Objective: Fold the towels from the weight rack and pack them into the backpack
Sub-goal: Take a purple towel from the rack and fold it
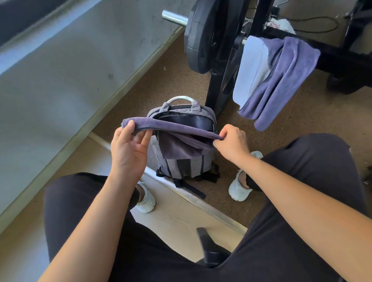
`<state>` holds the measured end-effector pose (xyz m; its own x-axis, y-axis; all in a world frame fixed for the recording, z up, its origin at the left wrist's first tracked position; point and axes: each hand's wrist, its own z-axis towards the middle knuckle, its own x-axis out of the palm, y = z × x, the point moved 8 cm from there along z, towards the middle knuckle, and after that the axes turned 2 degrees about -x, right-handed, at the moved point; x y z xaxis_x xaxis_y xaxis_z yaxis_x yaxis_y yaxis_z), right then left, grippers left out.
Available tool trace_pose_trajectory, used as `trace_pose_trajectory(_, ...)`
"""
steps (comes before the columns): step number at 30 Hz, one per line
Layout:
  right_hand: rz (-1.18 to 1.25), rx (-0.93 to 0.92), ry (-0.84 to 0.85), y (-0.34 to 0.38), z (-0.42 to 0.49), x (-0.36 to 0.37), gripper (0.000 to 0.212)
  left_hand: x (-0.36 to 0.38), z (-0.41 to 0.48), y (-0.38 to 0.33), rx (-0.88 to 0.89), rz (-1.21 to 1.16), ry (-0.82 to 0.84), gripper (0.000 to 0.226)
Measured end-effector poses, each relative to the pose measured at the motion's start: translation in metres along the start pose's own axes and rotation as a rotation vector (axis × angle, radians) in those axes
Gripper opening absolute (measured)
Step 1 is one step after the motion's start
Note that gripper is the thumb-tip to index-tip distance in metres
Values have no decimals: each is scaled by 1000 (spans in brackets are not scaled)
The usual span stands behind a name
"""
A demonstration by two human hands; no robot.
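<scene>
A dark purple towel (176, 139) is stretched between my hands above the backpack. My left hand (129, 147) pinches its left corner with thumb and fingertips. My right hand (231, 142) grips its right corner in curled fingers. The middle of the towel sags over the open mouth of the grey backpack (188, 162), which stands upright on the floor between my feet. On the black weight rack (339, 53) a blue-purple towel (286, 76) hangs over a bar, beside a white towel (250, 68).
Black weight plates (204, 36) on a chrome bar sit just behind the backpack. A grey wall runs along the left. My knees in black trousers frame the backpack. Cables and dark gear lie on the brown floor at the far right.
</scene>
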<state>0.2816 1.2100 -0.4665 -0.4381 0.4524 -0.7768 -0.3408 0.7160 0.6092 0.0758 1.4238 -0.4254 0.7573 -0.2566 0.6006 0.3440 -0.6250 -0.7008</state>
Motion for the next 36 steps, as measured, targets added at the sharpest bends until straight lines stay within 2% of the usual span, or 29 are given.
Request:
trace_pose_trajectory(5, -219, -25, -23, 7, -5, 0, 16, 7, -6, 7, -7, 54, 38, 21)
trace_pose_trajectory(9, -213, -52, -19, 4, -4, 0, 12, 9, -7, 5, 3, 59, 42, 21)
trace_pose_trajectory(12, 74, 10, 192, -4, -2, 13, 15, 3, -4, -1, 23, 30, 2, 18)
trace_pose_trajectory(15, 363, 68, 454, 1, -13, 21, 29, -8, 1, -8, 41, -36, -62, 10)
trace_pose_trajectory(21, 759, 72, 692, 14, -21, 24, 39, -17, 7, -11, 45, 16, -141, 8)
trace_pose_trajectory(23, 653, 31, 816, 16, -29, 28, 38, -17, 6, -13, 50, 105, -133, 10)
trace_pose_trajectory(25, 341, -27, 960, 9, -41, 37, 43, -14, 6, -16, 56, 159, -85, 10)
trace_pose_trajectory(28, -64, -52, 1160, -10, -58, 48, 61, -5, 6, -12, 19, 216, 31, 3)
trace_pose_trajectory(30, -140, -98, 1127, -11, -55, 47, 58, 3, 3, -7, -18, 247, 115, 6)
trace_pose_trajectory(31, -95, -111, 1058, -9, -49, 46, 56, 8, 1, -4, -39, 241, 165, 7)
trace_pose_trajectory(34, 202, -136, 779, 9, -31, 33, 56, 22, -10, 3, -138, 240, 277, 8)
trace_pose_trajectory(36, 390, -161, 617, 23, -23, 21, 65, 30, -18, 5, -172, 308, 339, 6)
